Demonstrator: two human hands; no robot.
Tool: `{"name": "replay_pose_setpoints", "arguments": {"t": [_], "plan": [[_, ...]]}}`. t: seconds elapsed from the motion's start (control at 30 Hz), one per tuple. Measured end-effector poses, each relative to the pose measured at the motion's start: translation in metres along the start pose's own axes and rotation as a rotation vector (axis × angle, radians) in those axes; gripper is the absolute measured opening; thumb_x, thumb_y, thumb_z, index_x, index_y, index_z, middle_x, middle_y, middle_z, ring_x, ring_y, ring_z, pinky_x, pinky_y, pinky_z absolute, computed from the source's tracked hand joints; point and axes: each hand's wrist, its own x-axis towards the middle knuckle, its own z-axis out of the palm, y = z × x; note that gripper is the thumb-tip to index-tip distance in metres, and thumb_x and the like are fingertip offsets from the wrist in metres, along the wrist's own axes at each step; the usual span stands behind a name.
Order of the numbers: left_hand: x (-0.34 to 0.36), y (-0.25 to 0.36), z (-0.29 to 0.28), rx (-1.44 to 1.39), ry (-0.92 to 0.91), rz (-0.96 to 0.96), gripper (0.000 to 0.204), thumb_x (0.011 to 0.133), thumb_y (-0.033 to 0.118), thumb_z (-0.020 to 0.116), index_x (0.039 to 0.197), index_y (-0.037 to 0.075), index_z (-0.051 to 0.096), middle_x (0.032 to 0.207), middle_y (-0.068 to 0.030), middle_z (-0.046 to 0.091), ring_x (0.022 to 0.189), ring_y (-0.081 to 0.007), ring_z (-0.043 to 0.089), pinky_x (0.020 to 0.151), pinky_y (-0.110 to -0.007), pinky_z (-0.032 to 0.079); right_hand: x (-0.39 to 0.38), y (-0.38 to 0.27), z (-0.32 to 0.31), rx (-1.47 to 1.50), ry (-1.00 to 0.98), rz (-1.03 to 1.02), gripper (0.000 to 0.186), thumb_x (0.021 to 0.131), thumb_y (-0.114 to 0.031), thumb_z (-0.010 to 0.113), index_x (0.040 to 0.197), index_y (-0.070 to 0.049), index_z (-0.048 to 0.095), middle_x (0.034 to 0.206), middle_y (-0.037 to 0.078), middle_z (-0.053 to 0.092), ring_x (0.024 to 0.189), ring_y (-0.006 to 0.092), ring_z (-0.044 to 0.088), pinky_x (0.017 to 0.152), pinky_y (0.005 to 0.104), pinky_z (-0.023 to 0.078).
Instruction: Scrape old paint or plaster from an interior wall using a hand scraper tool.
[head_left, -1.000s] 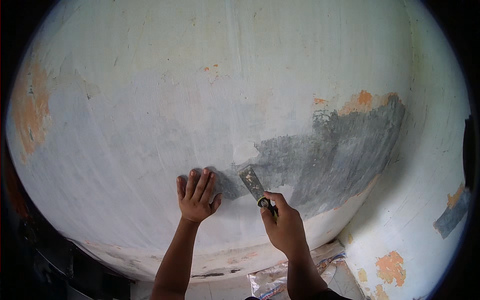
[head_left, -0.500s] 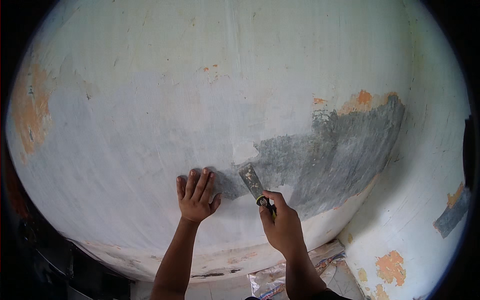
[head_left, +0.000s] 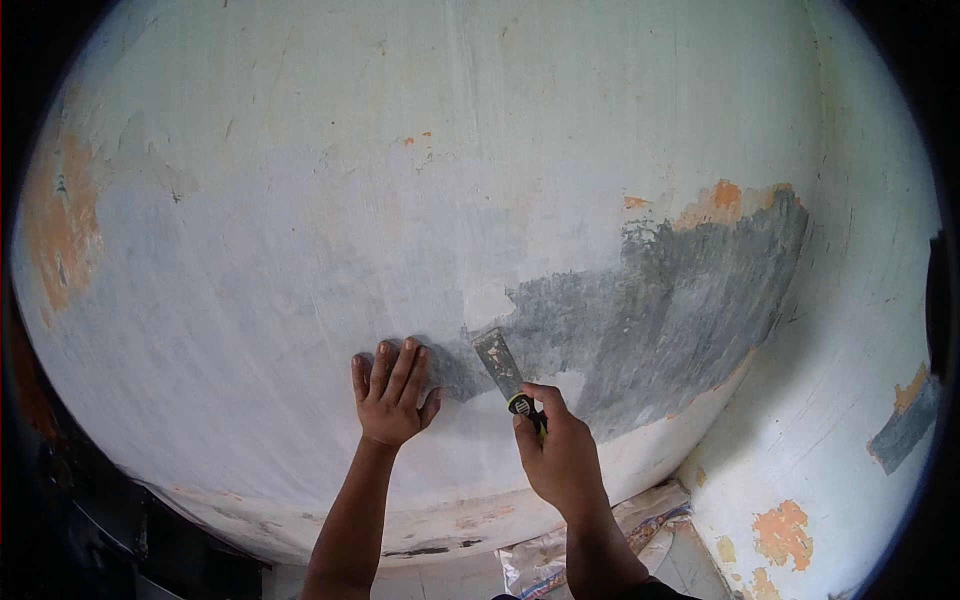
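A pale, worn wall (head_left: 300, 240) fills most of the view. Across its right half runs a dark grey bare patch (head_left: 680, 300) with ragged edges. My right hand (head_left: 562, 452) is wrapped round the black and yellow handle of a scraper (head_left: 498, 362). The flat metal blade, spotted with pale residue, points up and left, its tip at the patch's narrow left part, by a whitish flake-shaped area (head_left: 488, 302). Left of the blade, my left hand (head_left: 393, 400) lies flat on the wall with its fingers spread, holding nothing.
A side wall (head_left: 860, 330) meets this one at a corner on the right, with peeled orange spots (head_left: 782, 535). On the tiled floor below lies a crumpled plastic sack (head_left: 540, 565). Dark objects (head_left: 100, 510) stand at lower left.
The scraper and my right hand have shifted very slightly left along the wall. My left hand stays in place.
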Motion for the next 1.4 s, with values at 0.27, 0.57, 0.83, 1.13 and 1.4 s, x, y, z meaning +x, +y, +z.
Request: {"name": "replay_pose_setpoints", "arguments": {"t": [0.27,0.57,0.83,1.13,1.4], "plan": [[0.001,0.000,-0.001,0.009,0.012,0.012,0.050,0.094,0.047,0.048,0.131,0.016,0.062,0.146,-0.0036,0.050,0.139,-0.0293,0.040,0.117,-0.056,0.018,0.001,0.003,0.010,0.019,0.059,-0.058,0.034,0.095,-0.015,0.059,0.127,-0.009,0.049,0.089,0.019,0.069,0.079,0.0332,0.069,0.072,0.0395,0.053],[0.000,-0.001,0.000,0.020,-0.008,0.000,0.050,0.095,0.046,0.047,0.131,0.016,0.062,0.147,-0.0032,0.049,0.140,-0.0291,0.039,0.117,-0.056,0.018,0.000,0.009,0.015,0.026,0.037,-0.019,0.034,0.094,-0.015,0.060,0.126,-0.008,0.051,0.089,0.018,0.069,0.078,0.0326,0.069,0.070,0.0384,0.053],[0.001,-0.002,-0.005,0.004,0.003,-0.002,0.050,0.095,0.047,0.047,0.131,0.015,0.062,0.147,-0.0030,0.049,0.139,-0.0286,0.040,0.117,-0.056,0.018,-0.004,-0.002,0.002,0.010,-0.030,0.004,0.034,0.094,-0.016,0.058,0.126,-0.008,0.047,0.099,0.021,0.068,0.090,0.0405,0.067,0.076,0.0467,0.054],[0.000,0.000,-0.001,-0.001,-0.003,0.003,0.050,0.094,0.046,0.049,0.130,0.015,0.062,0.147,-0.0032,0.049,0.139,-0.0287,0.040,0.117,-0.056,0.018,0.001,0.002,0.007,0.010,0.023,-0.036,0.035,0.094,-0.016,0.059,0.127,-0.008,0.048,0.092,0.020,0.068,0.083,0.0372,0.067,0.072,0.0431,0.053],[0.000,0.000,-0.001,-0.002,-0.007,-0.007,0.050,0.093,0.046,0.050,0.130,0.015,0.062,0.147,-0.0026,0.049,0.140,-0.0287,0.039,0.117,-0.056,0.018,-0.001,0.005,0.004,-0.014,0.039,-0.056,0.036,0.094,-0.016,0.061,0.127,-0.008,0.050,0.082,0.017,0.068,0.073,0.0310,0.068,0.068,0.0393,0.052]]}}
